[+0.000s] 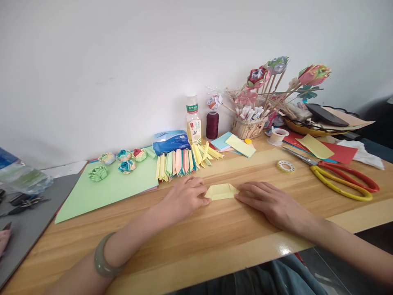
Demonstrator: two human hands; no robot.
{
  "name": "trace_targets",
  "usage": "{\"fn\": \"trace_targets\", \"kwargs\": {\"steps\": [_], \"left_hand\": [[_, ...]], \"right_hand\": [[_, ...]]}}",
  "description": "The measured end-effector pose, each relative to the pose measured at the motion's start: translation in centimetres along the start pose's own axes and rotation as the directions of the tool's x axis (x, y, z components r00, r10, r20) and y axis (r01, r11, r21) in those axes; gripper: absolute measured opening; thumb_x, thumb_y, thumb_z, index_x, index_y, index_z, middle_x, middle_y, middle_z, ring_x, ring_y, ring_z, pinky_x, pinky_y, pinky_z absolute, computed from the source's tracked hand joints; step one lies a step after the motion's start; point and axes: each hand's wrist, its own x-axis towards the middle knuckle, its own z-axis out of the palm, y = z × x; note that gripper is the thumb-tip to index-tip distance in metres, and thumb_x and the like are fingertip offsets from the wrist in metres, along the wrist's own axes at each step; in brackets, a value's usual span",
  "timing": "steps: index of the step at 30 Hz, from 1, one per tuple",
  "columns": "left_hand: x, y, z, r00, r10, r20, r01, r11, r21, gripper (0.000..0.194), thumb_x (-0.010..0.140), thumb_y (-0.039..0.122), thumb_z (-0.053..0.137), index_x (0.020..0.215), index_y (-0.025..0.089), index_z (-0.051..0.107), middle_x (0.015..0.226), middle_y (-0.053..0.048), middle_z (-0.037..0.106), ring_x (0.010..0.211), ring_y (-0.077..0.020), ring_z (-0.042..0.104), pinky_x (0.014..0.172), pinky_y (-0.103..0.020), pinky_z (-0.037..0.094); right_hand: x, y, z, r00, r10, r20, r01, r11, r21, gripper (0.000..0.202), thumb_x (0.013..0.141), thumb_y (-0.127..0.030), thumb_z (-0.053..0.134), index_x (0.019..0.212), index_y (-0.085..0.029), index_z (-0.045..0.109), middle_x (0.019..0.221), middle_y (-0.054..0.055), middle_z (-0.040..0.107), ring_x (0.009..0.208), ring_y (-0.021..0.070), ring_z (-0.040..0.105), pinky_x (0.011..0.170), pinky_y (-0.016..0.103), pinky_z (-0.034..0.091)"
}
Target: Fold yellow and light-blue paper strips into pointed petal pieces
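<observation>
A small pale yellow paper (221, 191) with folded corners lies on the wooden table between my two hands. My left hand (189, 196) has its bent fingers on the paper's left end, thumb and fingertips closed at the corner. At the right end, the fingertips of my right hand (264, 200) hold the other corner, thumb below and fingers together above. Just behind my left hand stands a row of folded strips (176, 164) in yellow, green, pink and blue.
Large scissors (344, 176) and a tape roll (285, 166) lie to the right. Behind are a bottle (194, 123), a blue tissue pack (171, 141), thread (212, 125) and a flower basket (249, 126). Paper flowers rest on green sheets (101, 196) at left.
</observation>
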Motion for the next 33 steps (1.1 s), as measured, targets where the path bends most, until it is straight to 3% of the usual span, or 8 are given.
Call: {"fn": "trace_targets", "kwargs": {"steps": [5,9,11,17,21,23,26,33], "left_hand": [[0.4,0.3,0.2,0.991,-0.133,-0.003,0.133,0.988,0.084,0.021,0.09,0.015,0.049,0.101,0.02,0.066,0.091,-0.006,0.06,0.102,-0.0244,0.047,0.09,-0.042,0.037],[0.8,1.5,0.4,0.94,-0.342,0.007,0.342,0.938,-0.06,0.029,0.083,0.024,0.056,0.11,0.019,0.064,0.099,-0.009,0.057,0.107,-0.0279,0.044,0.093,-0.045,0.038],[0.9,1.8,0.5,0.935,-0.355,0.006,0.351,0.923,-0.159,0.038,0.083,0.034,0.057,0.118,0.018,0.06,0.107,-0.01,0.055,0.112,-0.0285,0.039,0.097,-0.046,0.036],[0.9,1.2,1.1,0.955,-0.295,0.035,0.291,0.906,-0.308,0.038,0.084,0.042,0.059,0.117,0.022,0.059,0.113,-0.008,0.051,0.115,-0.0263,0.036,0.1,-0.045,0.036],[0.9,1.1,1.4,0.931,-0.358,-0.063,0.323,0.894,-0.311,0.038,0.081,0.039,0.065,0.108,0.013,0.062,0.106,-0.009,0.056,0.108,-0.0261,0.041,0.097,-0.043,0.038],[0.8,1.3,1.5,0.94,-0.322,-0.113,0.267,0.9,-0.343,0.017,0.087,0.027,0.058,0.097,0.015,0.066,0.097,-0.006,0.06,0.099,-0.0218,0.046,0.091,-0.037,0.041],[0.5,1.6,1.4,0.955,-0.264,-0.138,0.19,0.896,-0.402,0.017,0.089,0.016,0.05,0.087,0.017,0.068,0.085,-0.002,0.064,0.087,-0.0167,0.051,0.081,-0.03,0.044],[0.3,2.5,0.9,0.943,-0.291,-0.164,0.226,0.917,-0.328,0.02,0.08,0.03,0.065,0.094,0.017,0.065,0.088,-0.004,0.068,0.095,-0.0224,0.054,0.084,-0.037,0.042]], "right_hand": [[0.8,-2.5,-0.4,0.996,-0.092,0.001,0.091,0.994,0.054,0.034,0.092,-0.011,0.035,0.118,-0.011,0.056,0.109,0.015,0.065,0.102,0.0242,0.058,0.082,0.042,0.049],[2.3,-6.1,-0.9,0.994,-0.098,0.043,0.088,0.978,0.191,0.032,0.09,-0.014,0.039,0.117,-0.012,0.057,0.109,0.014,0.066,0.098,0.0244,0.06,0.081,0.04,0.049],[3.1,-6.8,-1.1,0.991,-0.11,0.074,0.083,0.948,0.307,0.033,0.089,-0.015,0.04,0.117,-0.014,0.056,0.109,0.012,0.065,0.099,0.023,0.059,0.083,0.037,0.048],[4.2,-3.0,-0.2,0.991,0.131,-0.027,-0.111,0.915,0.387,0.038,0.088,-0.007,0.034,0.117,-0.016,0.056,0.11,0.011,0.064,0.1,0.0186,0.06,0.083,0.034,0.05],[4.1,-1.1,0.6,0.999,0.034,0.035,-0.04,0.977,0.211,0.038,0.087,-0.007,0.036,0.119,-0.015,0.056,0.114,0.012,0.063,0.105,0.022,0.057,0.087,0.04,0.048],[3.9,-1.3,0.8,0.998,0.046,0.036,-0.051,0.99,0.133,0.034,0.088,-0.009,0.038,0.116,-0.014,0.058,0.11,0.013,0.063,0.1,0.0234,0.058,0.083,0.041,0.049],[3.5,-1.7,0.9,0.995,0.099,-0.002,-0.098,0.993,0.062,0.029,0.089,-0.012,0.039,0.108,-0.012,0.061,0.103,0.013,0.064,0.093,0.0244,0.058,0.078,0.042,0.051],[2.6,-1.4,1.0,0.989,0.137,-0.051,-0.127,0.977,0.169,0.024,0.092,-0.015,0.039,0.105,-0.016,0.059,0.094,0.01,0.064,0.085,0.0201,0.059,0.072,0.034,0.052]]}}
